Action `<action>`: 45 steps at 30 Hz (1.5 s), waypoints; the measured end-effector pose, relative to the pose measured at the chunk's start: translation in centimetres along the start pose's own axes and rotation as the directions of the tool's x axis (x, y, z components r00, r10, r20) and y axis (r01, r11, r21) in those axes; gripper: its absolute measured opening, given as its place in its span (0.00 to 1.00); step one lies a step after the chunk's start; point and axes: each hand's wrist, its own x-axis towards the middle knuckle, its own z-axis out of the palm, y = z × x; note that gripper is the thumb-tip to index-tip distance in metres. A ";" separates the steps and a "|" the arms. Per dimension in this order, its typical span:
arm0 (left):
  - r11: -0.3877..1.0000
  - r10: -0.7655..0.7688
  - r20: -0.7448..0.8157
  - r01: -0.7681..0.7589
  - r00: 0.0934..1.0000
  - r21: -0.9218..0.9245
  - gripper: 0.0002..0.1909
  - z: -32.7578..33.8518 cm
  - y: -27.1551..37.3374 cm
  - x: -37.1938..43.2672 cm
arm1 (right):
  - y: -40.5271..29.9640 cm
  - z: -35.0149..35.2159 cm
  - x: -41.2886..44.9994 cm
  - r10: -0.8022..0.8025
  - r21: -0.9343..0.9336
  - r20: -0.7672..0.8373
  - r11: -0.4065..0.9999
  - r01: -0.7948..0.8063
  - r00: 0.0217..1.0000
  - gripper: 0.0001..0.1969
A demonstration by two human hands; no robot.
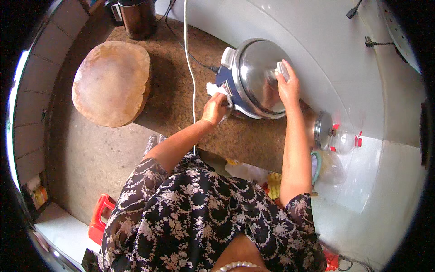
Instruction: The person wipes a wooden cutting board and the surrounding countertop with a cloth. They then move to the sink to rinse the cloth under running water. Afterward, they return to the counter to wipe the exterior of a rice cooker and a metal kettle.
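Observation:
A blue electric cooker (pixel 224 77) with white side handles stands on a brown speckled worktop (pixel 170 91). Its domed steel lid (pixel 256 64) is seated on top. My right hand (pixel 289 85) grips the pale lid handle (pixel 282 69), which is partly hidden by the fingers. My left hand (pixel 215 108) holds a crumpled white cloth (pixel 215 89) against the cooker's lower front side, below its panel. Part of the cloth is hidden under the fingers. A black power cord (pixel 200 64) is plugged into the cooker's side.
A thick round wooden chopping board (pixel 112 83) lies at the left. Behind it stands a dark kettle-like vessel (pixel 138 18). A white cable (pixel 191 71) crosses the worktop. At the right are a steel-lidded container (pixel 323 130) and a clear plastic bottle (pixel 343 140) by the wall.

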 end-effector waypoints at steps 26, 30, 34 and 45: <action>0.998 -0.015 0.031 0.013 0.999 0.055 0.10 0.6 -1.5 -2.0 | -1.0 -0.3 -0.2 -0.028 -0.043 0.008 0.999 0.028 1.000 0.23; 0.961 -0.277 0.093 0.273 0.956 0.051 0.11 1.5 -3.2 -1.1 | 0.3 -1.1 -0.5 -0.134 -0.032 -0.023 0.991 0.133 0.991 0.28; 0.922 -0.387 0.063 0.385 0.920 0.054 0.13 2.4 -2.9 -1.2 | -0.7 -2.2 -5.3 -0.202 0.100 -0.248 0.967 0.233 0.947 0.23; 0.955 -0.217 0.306 0.267 0.927 -0.130 0.11 3.3 7.5 -4.2 | 1.0 5.9 -27.0 0.496 0.795 0.386 0.249 -0.554 0.778 0.19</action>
